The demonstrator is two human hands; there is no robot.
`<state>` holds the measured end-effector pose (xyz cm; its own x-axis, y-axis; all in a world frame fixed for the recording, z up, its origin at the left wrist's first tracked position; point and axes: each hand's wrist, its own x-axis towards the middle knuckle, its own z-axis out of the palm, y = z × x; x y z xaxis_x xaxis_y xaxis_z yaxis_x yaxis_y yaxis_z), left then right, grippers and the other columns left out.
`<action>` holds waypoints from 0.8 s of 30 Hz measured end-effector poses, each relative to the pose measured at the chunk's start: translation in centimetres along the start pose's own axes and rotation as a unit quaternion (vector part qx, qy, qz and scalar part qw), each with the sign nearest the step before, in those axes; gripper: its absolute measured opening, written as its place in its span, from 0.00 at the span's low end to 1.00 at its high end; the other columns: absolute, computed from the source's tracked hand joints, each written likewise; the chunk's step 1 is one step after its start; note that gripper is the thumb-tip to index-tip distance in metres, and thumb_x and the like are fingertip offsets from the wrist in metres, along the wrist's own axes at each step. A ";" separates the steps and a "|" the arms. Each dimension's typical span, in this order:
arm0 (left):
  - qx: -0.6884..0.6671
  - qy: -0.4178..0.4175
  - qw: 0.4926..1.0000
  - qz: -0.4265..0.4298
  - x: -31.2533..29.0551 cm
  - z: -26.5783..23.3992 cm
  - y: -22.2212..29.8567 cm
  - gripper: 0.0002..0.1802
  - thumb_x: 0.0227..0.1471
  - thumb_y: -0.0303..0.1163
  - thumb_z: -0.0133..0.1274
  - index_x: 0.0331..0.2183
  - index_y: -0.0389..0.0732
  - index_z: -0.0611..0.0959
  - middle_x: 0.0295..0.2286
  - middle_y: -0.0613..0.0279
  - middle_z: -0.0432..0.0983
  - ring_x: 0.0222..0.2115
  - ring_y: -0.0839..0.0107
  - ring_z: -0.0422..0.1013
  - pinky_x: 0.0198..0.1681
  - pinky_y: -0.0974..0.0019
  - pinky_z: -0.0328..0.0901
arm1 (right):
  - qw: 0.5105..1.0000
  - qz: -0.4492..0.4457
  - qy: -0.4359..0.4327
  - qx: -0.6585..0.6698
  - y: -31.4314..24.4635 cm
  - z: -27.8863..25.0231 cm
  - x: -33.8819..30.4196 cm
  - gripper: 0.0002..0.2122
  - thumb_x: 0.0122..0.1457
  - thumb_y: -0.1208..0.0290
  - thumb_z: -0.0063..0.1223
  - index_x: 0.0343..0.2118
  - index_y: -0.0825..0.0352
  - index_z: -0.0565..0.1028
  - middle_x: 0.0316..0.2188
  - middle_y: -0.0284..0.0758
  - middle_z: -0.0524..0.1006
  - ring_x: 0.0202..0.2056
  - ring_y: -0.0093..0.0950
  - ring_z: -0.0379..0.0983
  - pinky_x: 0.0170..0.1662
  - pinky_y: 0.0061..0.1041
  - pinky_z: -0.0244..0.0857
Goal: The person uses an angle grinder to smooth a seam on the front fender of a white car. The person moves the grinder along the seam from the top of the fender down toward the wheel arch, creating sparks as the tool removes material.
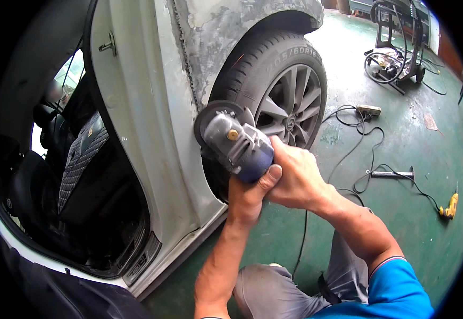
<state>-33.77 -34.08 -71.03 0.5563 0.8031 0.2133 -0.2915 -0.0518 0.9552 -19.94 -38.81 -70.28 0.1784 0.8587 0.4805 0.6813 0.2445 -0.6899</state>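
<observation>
An angle grinder (250, 154) with a blue and grey body is in both my hands, its dark disc (202, 121) turned toward the car's rear body panel (194, 32). My left hand (248, 198) is closed around the body from below, thumb up along its side. Closed over the right side of the body is my right hand (297, 173), its thumb side against the casing. The disc is at the lower end of a rough, jagged seam (186, 58); whether it touches the metal I cannot tell. A tiny orange streak shows by the tire.
The rear wheel (290, 101) stands just right of the grinder. At left the door opening (82, 212) shows a dark interior. Black cords cross the green floor near a power strip (368, 110), a hammer (393, 174) and a yellow drill (449, 206). A wheeled cart (396, 48) stands farther back.
</observation>
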 end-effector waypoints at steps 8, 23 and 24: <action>0.024 -0.011 1.000 -0.016 0.6 0.1 1.1 0.26 0.55 0.41 0.68 0.47 0.33 0.82 0.42 0.60 0.80 0.43 0.72 0.74 0.51 0.67 0.68 | 0.999 -0.010 0.025 0.038 0.3 0.4 0.2 0.19 0.46 0.68 0.62 0.37 0.70 0.67 0.25 0.50 0.78 0.32 0.55 0.77 0.34 0.48 0.70; 0.061 0.010 0.997 -0.040 0.4 0.4 2.5 0.22 0.55 0.38 0.67 0.46 0.32 0.83 0.41 0.61 0.81 0.42 0.74 0.74 0.51 0.67 0.68 | 0.995 -0.012 0.056 0.082 -0.1 0.7 0.9 0.20 0.46 0.65 0.62 0.36 0.72 0.66 0.24 0.53 0.78 0.31 0.57 0.77 0.34 0.51 0.71; 0.063 0.018 0.997 -0.037 0.0 0.2 2.3 0.22 0.55 0.38 0.67 0.46 0.32 0.83 0.41 0.61 0.81 0.42 0.74 0.75 0.51 0.67 0.68 | 0.994 -0.012 0.053 0.093 0.1 1.2 0.5 0.20 0.46 0.65 0.62 0.36 0.72 0.66 0.24 0.53 0.78 0.31 0.57 0.77 0.34 0.51 0.71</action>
<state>-34.32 -34.31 -68.79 0.5433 0.8285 0.1356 -0.1485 -0.0642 0.9868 -20.66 -37.86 -70.73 0.2440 0.8016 0.5459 0.5446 0.3525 -0.7610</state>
